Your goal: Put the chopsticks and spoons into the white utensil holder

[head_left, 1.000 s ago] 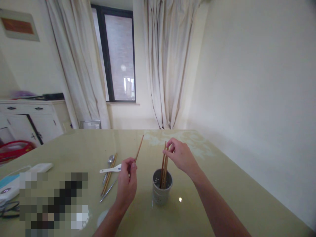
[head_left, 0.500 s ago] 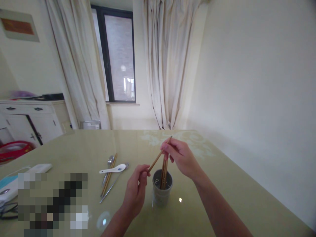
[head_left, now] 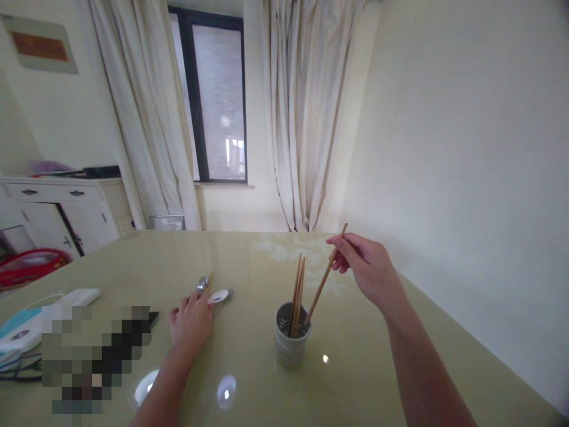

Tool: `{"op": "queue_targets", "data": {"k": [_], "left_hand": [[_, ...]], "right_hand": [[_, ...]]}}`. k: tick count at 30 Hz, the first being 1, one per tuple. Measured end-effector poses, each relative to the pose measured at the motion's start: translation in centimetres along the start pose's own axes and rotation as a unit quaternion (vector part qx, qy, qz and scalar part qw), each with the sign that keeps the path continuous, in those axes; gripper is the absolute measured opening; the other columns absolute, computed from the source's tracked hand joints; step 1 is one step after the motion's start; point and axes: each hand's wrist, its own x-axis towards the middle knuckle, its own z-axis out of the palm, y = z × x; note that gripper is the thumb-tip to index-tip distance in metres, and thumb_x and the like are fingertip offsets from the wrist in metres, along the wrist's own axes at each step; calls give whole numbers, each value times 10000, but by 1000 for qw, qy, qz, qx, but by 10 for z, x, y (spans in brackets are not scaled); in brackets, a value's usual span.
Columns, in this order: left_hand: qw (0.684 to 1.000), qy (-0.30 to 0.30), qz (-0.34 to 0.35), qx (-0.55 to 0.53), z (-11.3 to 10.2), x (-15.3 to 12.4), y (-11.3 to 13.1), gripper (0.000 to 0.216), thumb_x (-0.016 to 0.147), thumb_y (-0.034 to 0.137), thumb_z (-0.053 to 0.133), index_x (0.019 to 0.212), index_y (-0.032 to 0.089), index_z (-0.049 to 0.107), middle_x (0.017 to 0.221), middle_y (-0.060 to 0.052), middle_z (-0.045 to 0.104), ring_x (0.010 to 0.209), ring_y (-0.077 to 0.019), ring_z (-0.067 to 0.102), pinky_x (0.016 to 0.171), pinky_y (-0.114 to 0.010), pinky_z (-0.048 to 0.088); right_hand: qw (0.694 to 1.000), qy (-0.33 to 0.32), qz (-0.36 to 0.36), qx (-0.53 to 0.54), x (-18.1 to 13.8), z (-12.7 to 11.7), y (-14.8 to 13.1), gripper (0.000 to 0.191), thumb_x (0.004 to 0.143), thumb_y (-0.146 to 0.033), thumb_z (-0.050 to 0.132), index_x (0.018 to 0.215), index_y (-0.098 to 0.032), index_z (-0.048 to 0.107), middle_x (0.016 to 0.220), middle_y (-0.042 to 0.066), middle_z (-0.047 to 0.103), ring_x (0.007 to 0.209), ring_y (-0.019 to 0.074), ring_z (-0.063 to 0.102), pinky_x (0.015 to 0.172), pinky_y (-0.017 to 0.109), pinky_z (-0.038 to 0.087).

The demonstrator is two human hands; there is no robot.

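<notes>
"What do you see at the left?"

"On the far left, a white cabinet (head_left: 91,222), with a red basket (head_left: 15,276) in front of it. On the near left of the table (head_left: 355,367) lies a white box-like object (head_left: 84,296). Right of that, a pixelated patch hides most of something dark."

"And the left hand (head_left: 192,321)?"

"Just right of the patch, palm down, low over some cutlery. It hides most of the loose chopsticks (head_left: 210,280); their far ends show beyond the fingers, right beside the round bowl of a metal spoon (head_left: 202,284). Whether the fingers have closed on anything, I cannot tell."

"What's to the right of those fingers?"

"The bowl of a white spoon (head_left: 218,296), its handle hidden by the hand, and just past it the end of another metal utensil (head_left: 230,293)."

"Then?"

"Farther right, a grey cup (head_left: 291,354) stands upright, with a few wooden chopsticks (head_left: 296,290) leaning inside."

"Where's the right hand (head_left: 365,264)?"

"Right of the cup and well apart from the left one, thumb and fingers pinching a single chopstick (head_left: 323,280) near its top. That one slants down to the left, its lower end at the cup's right rim; how deep it sits is unclear."
</notes>
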Motion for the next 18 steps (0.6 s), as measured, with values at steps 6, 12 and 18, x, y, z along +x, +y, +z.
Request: {"op": "queue_targets", "data": {"k": [6,12,18], "left_hand": [[1000,-10,9,-9,-6,-2,11,342,1065,326,451,1179,229,759,1337,-165,736,1287,-359,638,1050,-548,448],[996,-41,2,-85,-7,0,18,399,1056,453,469,1050,242,807,1256,-166,781,1258,-391,671,1046,-585,465],[999,0,-13,-42,-5,9,-5,428,1066,328,382,1152,184,775,1172,-173,782,1092,-329,738,915,-415,540]], "right_hand": [[984,-147,81,-54,0,21,14,406,1017,-455,617,718,-190,686,700,47,766,623,183,777,536,248,586],[959,-210,160,-104,-1,38,33,290,1022,-268,610,774,-170,723,731,58,796,620,173,790,495,205,563],[947,-229,185,-129,2,43,41,335,1044,-229,581,758,-154,739,807,81,830,578,144,774,431,165,506]]}}
